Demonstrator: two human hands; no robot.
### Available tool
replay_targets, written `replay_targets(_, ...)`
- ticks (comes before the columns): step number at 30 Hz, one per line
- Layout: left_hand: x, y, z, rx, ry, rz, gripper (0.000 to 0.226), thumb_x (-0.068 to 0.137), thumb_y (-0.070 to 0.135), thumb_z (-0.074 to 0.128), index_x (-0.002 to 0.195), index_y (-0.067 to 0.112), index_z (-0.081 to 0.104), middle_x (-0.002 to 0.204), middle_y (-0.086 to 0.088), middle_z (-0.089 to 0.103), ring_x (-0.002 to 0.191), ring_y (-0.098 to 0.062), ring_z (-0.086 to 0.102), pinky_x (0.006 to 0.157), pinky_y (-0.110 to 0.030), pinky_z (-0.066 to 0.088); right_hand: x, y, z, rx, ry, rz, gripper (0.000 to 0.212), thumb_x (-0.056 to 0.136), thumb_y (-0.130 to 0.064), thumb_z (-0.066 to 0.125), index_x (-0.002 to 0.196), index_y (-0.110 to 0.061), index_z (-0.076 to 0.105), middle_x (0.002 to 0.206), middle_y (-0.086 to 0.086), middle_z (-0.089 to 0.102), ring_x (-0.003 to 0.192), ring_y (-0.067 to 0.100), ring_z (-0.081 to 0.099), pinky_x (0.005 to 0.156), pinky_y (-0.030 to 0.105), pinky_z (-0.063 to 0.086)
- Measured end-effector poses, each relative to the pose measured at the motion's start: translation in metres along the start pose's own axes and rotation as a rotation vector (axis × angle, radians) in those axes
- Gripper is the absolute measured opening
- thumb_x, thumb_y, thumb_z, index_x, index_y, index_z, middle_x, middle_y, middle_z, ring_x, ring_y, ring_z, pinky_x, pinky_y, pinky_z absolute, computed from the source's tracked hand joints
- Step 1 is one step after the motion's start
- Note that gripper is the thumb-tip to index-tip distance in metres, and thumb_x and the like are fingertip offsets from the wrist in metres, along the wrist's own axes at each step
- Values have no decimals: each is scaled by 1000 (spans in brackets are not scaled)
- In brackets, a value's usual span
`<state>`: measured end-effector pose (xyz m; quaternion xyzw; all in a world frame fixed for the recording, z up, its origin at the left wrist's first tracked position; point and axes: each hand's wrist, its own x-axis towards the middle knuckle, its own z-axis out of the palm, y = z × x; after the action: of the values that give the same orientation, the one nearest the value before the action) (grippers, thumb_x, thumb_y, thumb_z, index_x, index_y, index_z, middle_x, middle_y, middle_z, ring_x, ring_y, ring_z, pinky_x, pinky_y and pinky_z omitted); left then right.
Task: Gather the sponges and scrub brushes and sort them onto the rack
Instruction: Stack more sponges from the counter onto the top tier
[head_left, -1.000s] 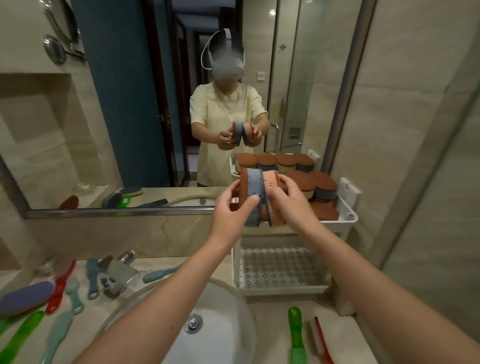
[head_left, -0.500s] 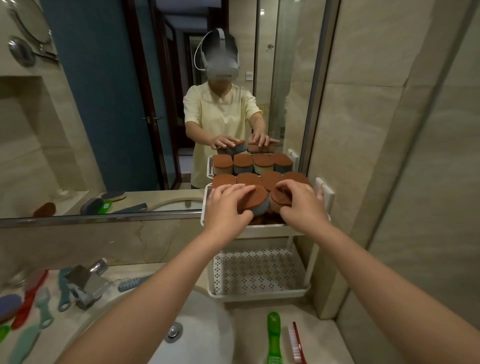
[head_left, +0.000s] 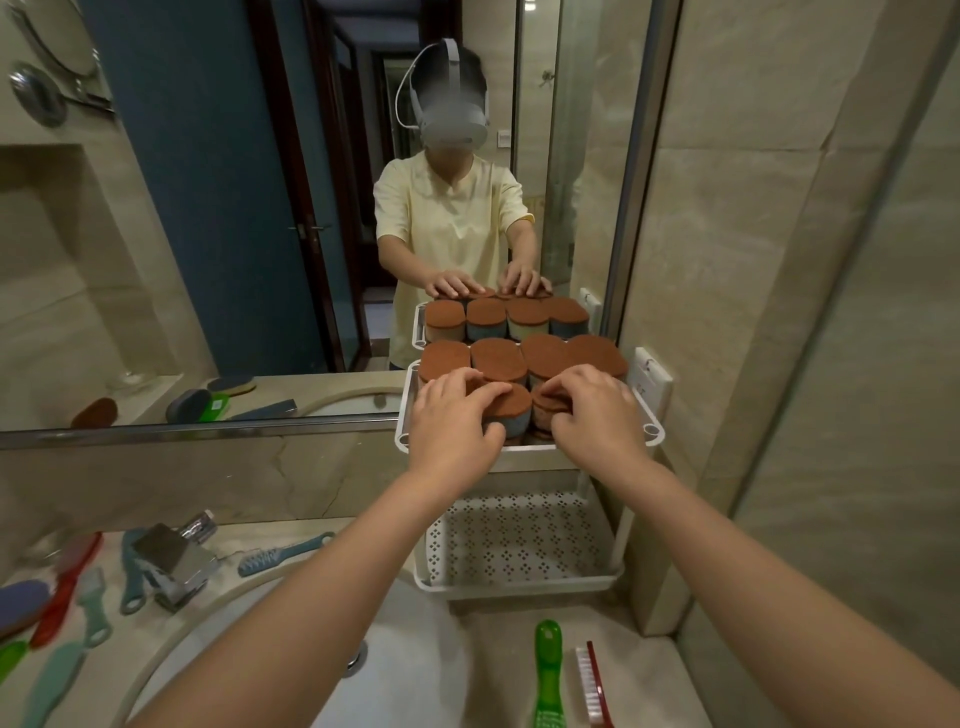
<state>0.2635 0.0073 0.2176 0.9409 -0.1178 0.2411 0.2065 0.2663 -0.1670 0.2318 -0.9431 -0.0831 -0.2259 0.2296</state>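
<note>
Left hand (head_left: 452, 422) grips sponge (head_left: 513, 404) beneath its fingers; right hand (head_left: 598, 415) pinches the neighbouring sponge (head_left: 546, 403)

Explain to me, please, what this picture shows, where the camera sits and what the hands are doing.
There is no machine: a person wears a camera on the head, so this one view looks down along their own bare arms. The mirror reflects that same person. The left hand grips a blue-sided sponge and the right hand pinches the neighbouring sponge, both on the white rack's top shelf, in front of more brown-topped sponges. A perforated lower shelf sits beneath. On the counter around the sink lie scrub brushes: a green brush and a red brush near the rack, other brushes left of the faucet.
</note>
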Motion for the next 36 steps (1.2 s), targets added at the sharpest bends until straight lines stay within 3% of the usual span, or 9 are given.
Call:
replay_targets(4, -2, -1, -2, 10, -13, 17, 50, 81, 29, 53, 130, 38, 54, 123, 4, 45, 119, -17, 38, 114, -44, 23, -1, -1, -1, 6, -6, 6, 39, 79, -9, 54, 111, -29, 65, 117, -9, 57, 116, 15, 47, 116, 41, 22)
replay_targets(8, -8, -5, -9, -56, -2, 34, 49, 82, 28, 55, 130, 37, 54, 128, 6, 44, 130, -15, 32, 120, -43, 7, -5, -11, -1, 29, 47, -9, 40, 79, -10, 53, 112, -29, 66, 118, -11, 58, 123, 12, 44, 120, 47, 6)
replay_targets(12, -28, -16, -19, -179, 113, 27, 47, 82, 25, 56, 128, 33, 55, 130, 7, 44, 134, -14, 27, 120, -45, 12, -10, -34, 4, 177, 158, -100, 39, 76, -6, 55, 109, -24, 65, 115, -9, 60, 119, 13, 46, 116, 46, 23)
replay_targets(15, -44, -33, -31, -261, 180, -37, 46, 82, 25, 55, 128, 30, 54, 128, 10, 44, 129, -12, 33, 115, -41, 26, -11, -65, 13, 290, 147, -192, 39, 77, -5, 54, 111, -22, 64, 117, -8, 60, 118, 12, 47, 101, 33, 40)
replay_targets(17, -55, -48, -41, -308, 208, -99, 45, 83, 24, 56, 127, 31, 53, 127, 14, 45, 124, -7, 39, 105, -33, 38, -12, -91, 22, 352, 117, -246, 41, 76, -4, 54, 112, -22, 63, 116, -10, 60, 119, 12, 47, 95, 25, 39)
replay_targets(22, -89, -99, -72, -317, 284, -211, 45, 82, 19, 56, 125, 34, 55, 125, 18, 46, 115, 0, 46, 90, -23, 40, -19, -162, 53, 431, 13, -360, 45, 78, -2, 54, 118, -21, 61, 121, -7, 61, 119, 10, 48, 96, 22, 37)
replay_targets(26, -122, -145, -100, -305, 319, -334, 46, 82, 20, 55, 124, 39, 53, 121, 28, 43, 111, 4, 47, 89, -24, 44, -31, -219, 88, 516, -112, -410, 46, 78, -4, 53, 120, -24, 60, 123, -7, 59, 118, 10, 50, 95, 29, 44)
replay_targets(29, -150, -184, -117, -293, 327, -418, 43, 83, 19, 55, 122, 38, 54, 122, 22, 48, 110, 1, 50, 91, -24, 45, -43, -260, 118, 536, -175, -433, 45, 79, -7, 52, 119, -27, 60, 120, -11, 58, 113, 8, 51, 87, 25, 42)
replay_targets(36, -220, -274, -155, -200, 367, -585, 34, 81, 14, 58, 112, 28, 61, 116, 11, 58, 110, -8, 54, 92, -31, 46, -76, -348, 194, 626, -388, -446, 42, 82, -9, 53, 120, -26, 61, 119, -11, 56, 112, 7, 52, 96, 31, 47)
